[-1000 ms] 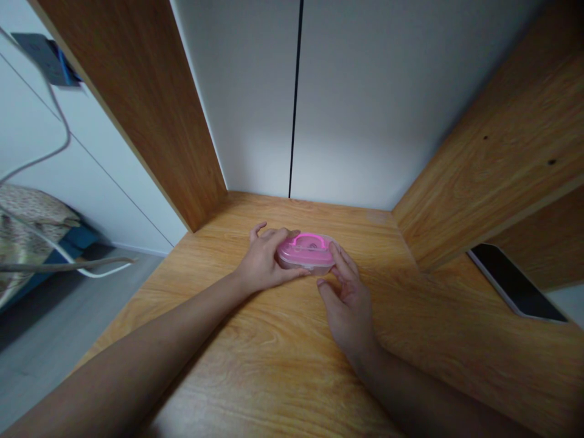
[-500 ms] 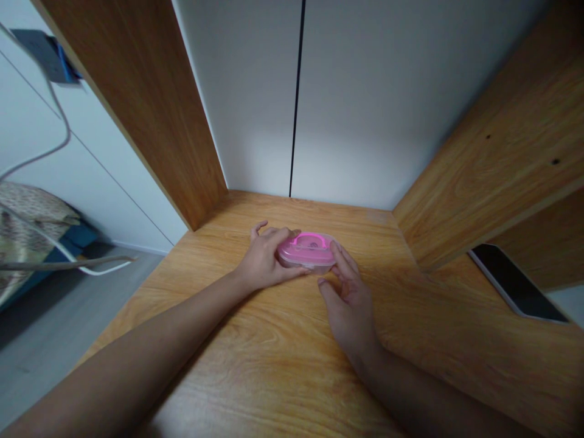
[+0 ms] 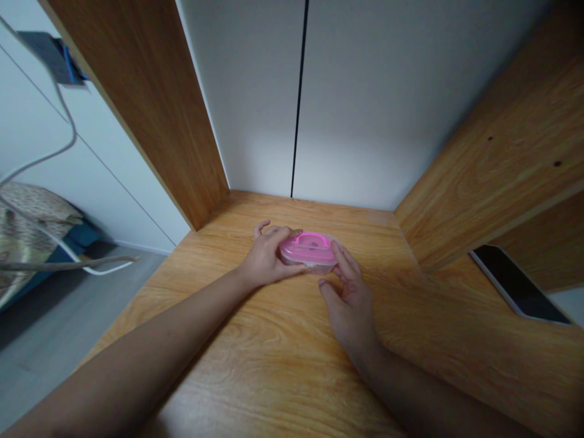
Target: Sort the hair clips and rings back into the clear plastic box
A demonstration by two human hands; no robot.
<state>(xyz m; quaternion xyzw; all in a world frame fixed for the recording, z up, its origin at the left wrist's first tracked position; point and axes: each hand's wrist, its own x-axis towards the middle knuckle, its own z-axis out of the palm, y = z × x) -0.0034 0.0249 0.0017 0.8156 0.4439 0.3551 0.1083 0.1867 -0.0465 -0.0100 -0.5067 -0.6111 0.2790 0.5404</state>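
A small oval plastic food box [image 3: 314, 266] with a pink lid and a bright pink handle rests on the wooden tabletop. Its lower part is see-through, and I cannot make out what is inside. My left hand [image 3: 269, 255] grips the box's left end, thumb along the front side and fingers over the lid by the handle. At the right end, the fingertips of my right hand [image 3: 349, 298] touch the lid's edge. The right thumb stands apart from the box, just in front of it, with a gap between thumb and fingers.
A dark-screened phone [image 3: 520, 286] lies on the right, beside a wooden side panel [image 3: 483, 170]. White panels [image 3: 347, 121] close off the back. Past the tabletop's left edge hang a white cable [image 3: 68, 121] and a patterned cloth [image 3: 31, 210].
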